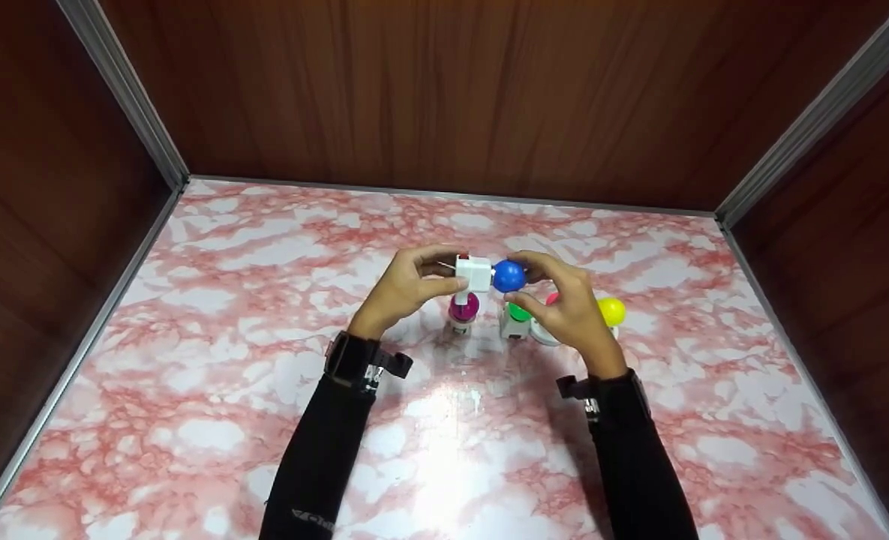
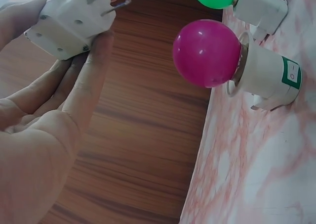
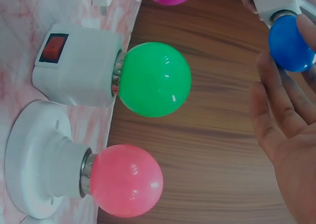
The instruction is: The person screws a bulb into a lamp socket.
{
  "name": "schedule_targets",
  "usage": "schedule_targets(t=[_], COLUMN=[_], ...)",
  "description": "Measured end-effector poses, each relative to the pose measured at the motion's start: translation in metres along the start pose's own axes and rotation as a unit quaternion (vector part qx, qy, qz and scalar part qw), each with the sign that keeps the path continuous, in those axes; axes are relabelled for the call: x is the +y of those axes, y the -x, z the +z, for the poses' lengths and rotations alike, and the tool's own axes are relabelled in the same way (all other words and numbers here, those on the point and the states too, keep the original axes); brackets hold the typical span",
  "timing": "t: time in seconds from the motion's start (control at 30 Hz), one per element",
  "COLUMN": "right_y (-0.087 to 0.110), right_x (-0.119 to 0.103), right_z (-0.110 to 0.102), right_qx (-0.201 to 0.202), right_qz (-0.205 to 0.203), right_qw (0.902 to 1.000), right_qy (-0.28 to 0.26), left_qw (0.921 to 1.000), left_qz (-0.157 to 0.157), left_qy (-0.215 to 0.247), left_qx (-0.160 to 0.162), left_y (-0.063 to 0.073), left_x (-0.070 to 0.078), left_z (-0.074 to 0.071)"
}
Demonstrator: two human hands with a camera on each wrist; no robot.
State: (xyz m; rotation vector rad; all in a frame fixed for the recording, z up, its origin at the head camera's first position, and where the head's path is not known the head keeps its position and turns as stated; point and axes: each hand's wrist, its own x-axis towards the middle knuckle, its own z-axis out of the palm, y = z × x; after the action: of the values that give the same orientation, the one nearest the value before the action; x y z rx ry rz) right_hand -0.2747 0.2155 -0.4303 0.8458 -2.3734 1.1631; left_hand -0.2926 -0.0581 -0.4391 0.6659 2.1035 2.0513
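Note:
My left hand point(image 1: 406, 289) grips a boxy white plug-in bulb holder point(image 1: 479, 274) with a red switch, raised above the table. Metal pins stick out of the holder in the left wrist view. On its right side sits a blue light bulb point(image 1: 509, 276), its metal base at the holder's mouth. My right hand point(image 1: 570, 311) holds this bulb between thumb and fingers. How far the base sits inside the holder cannot be made out. Below the hands, a magenta bulb point(image 2: 207, 53) stands upright in a round white holder point(image 2: 269, 78).
A green bulb point(image 3: 155, 79) stands in another boxy holder point(image 3: 81, 68) with a red switch. Beside it is a pink bulb point(image 3: 127, 181) in a round white base point(image 3: 29, 159). A yellow bulb point(image 1: 611, 310) stands at the right. Brown wood-grain panels point(image 1: 444, 97) enclose the marbled tabletop point(image 1: 211, 435).

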Motion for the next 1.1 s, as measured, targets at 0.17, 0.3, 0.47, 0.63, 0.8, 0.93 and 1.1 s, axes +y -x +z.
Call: schedule_targets(t=[0.17,0.3,0.47,0.63,0.8,0.93,1.1], right_y=[-0.0004,-0.0003,-0.0006,-0.0017,-0.0034,-0.0039,-0.0025], right_x=[0.0018,0.0011,-0.0010,-0.0009,-0.0024,-0.0044,-0.0052], right_z=[-0.0003,-0.0015,-0.0036,-0.0057,-0.0064,-0.0064,-0.0067], right_qx=[-0.019,-0.030,-0.036,-0.009,0.025,0.030,0.027], right_qz=[0.022,0.030,0.032,-0.014,-0.080,-0.092,-0.081], right_qw=[0.9996,0.9991,0.9989,0.9997,0.9964,0.9950,0.9961], right_qy=[0.002,-0.002,-0.002,-0.016,-0.016,-0.022,-0.023], left_qw=[0.9999,0.9998,0.9995,0.9997,0.9999,0.9998,0.9996], left_qz=[-0.002,-0.006,-0.011,-0.013,-0.012,-0.012,-0.014], left_qy=[-0.013,-0.019,-0.030,-0.023,-0.004,0.013,0.020], left_qx=[-0.005,-0.005,0.001,0.002,-0.004,-0.006,-0.013], left_y=[-0.0001,0.0002,0.0003,0.0010,0.0008,0.0007,0.0007], left_x=[-0.0006,-0.0004,0.0011,0.0018,0.0018,0.0017,0.0013], left_z=[0.0000,0.0007,0.0012,0.0016,0.0028,0.0035,0.0035])
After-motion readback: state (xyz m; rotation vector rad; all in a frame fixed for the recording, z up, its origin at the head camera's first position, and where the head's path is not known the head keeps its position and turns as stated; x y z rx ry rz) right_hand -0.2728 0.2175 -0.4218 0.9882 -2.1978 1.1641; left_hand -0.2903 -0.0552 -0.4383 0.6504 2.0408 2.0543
